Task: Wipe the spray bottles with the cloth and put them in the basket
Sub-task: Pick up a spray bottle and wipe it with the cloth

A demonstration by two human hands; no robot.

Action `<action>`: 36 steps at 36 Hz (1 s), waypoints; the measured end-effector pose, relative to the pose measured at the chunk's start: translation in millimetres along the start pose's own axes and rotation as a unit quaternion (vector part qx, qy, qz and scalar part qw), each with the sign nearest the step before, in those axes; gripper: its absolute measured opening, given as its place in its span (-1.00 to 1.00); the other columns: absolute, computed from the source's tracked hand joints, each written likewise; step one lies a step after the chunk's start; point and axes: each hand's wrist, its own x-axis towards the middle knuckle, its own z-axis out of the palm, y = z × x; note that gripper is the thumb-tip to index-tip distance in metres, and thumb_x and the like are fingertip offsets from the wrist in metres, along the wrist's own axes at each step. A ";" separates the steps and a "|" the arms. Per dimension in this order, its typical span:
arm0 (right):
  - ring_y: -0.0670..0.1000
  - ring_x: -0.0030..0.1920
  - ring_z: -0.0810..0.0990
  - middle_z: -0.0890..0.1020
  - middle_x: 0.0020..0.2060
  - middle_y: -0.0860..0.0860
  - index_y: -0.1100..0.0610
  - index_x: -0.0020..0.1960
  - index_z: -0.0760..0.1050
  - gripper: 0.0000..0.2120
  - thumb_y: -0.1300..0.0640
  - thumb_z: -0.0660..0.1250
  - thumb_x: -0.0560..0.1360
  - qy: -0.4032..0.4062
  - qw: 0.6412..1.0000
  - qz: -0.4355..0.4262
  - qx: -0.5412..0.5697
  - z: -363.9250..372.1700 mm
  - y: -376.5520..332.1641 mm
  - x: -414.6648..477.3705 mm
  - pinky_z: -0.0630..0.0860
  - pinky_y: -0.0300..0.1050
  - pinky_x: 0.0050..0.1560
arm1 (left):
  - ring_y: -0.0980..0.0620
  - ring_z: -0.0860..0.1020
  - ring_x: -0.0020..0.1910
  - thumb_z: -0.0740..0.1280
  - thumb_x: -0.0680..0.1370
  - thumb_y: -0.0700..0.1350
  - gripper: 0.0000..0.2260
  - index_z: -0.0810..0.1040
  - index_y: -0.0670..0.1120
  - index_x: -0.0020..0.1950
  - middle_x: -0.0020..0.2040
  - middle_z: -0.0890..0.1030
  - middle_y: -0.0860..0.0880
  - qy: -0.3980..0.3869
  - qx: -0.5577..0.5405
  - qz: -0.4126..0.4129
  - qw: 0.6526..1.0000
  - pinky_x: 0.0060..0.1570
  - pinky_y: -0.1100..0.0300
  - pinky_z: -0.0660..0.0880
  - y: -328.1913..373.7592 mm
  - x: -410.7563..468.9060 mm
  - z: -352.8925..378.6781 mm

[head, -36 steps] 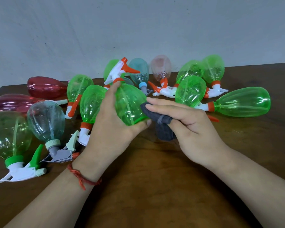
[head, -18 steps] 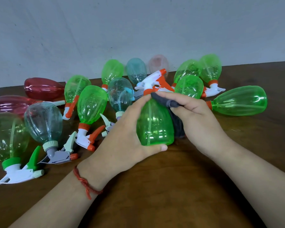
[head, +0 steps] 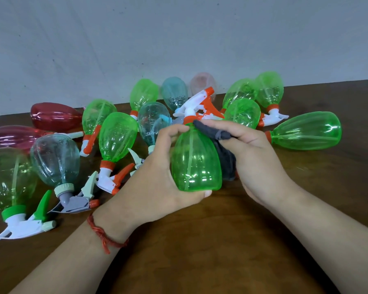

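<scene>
**Left edge:** a pale green bottle [head: 9,177] with a green-and-white trigger lies on the brown table [head: 200,262], its body cut off by the frame. Behind it a dark red bottle [head: 13,137] is clipped the same way. A second red bottle [head: 55,116] lies on its side farther back, its head hard to make out. A clear teal bottle [head: 55,160] with a grey trigger tilts just beside them. Next comes a green bottle with an orange collar [head: 117,139]. More bottles crowd toward the grey wall [head: 179,28], overlapping so that several heads are hidden.

**Centre:** your left hand [head: 155,183], with a red thread bracelet [head: 102,234] at the wrist, grips the green spray bottle [head: 194,162]. Its fingers curl round the bottle's left side and the thumb is tucked under the base. The bottle stands upright with its orange-and-white trigger head on top. Whether its base touches the table cannot be told, because the thumb covers that spot. A pale pink bottle [head: 203,82] at the back is half hidden behind the trigger head.

**Right:** your right hand [head: 257,162] pinches the dark grey cloth [head: 225,158]. One cloth-wrapped finger presses on the bottle's shoulder just below the orange collar. The rest of the cloth is bunched between palm and bottle, mostly out of sight. Beyond it, a large green bottle [head: 306,131] lies on its side, its head hidden behind your right hand.
</scene>
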 end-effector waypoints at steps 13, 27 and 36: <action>-0.07 0.37 0.59 0.68 0.26 -0.04 0.10 0.24 0.71 -0.51 0.53 0.23 0.55 -0.042 0.955 -0.169 -0.242 -0.1 7.8 -6.1 0.45 -0.09 0.48 | 0.08 0.56 0.44 0.72 0.28 0.15 0.02 0.27 0.17 0.63 0.49 0.52 0.13 0.161 0.009 -0.032 0.986 0.45 -0.03 0.50 -10.5 8.5 -3.3; -0.30 0.40 0.50 0.63 0.33 -0.21 0.03 0.38 0.64 -0.51 0.46 0.21 0.64 -0.054 0.955 -0.132 -0.259 3.0 9.0 -7.8 0.34 -0.38 0.44 | 0.19 0.50 0.45 0.75 0.29 0.12 0.02 0.27 0.19 0.63 0.48 0.50 0.17 0.131 0.050 -0.065 0.988 0.49 0.06 0.46 -8.5 7.4 -5.1; 0.11 0.34 0.65 0.71 0.26 0.11 0.19 0.35 0.61 -0.54 0.46 0.10 0.63 -0.013 0.998 0.017 0.057 0.9 -2.2 -0.3 0.48 0.16 0.47 | 0.04 0.54 0.47 0.73 0.34 -0.07 0.00 0.25 0.14 0.65 0.49 0.50 0.17 0.029 -0.067 -0.001 0.997 0.47 -0.01 0.49 6.6 -1.2 0.9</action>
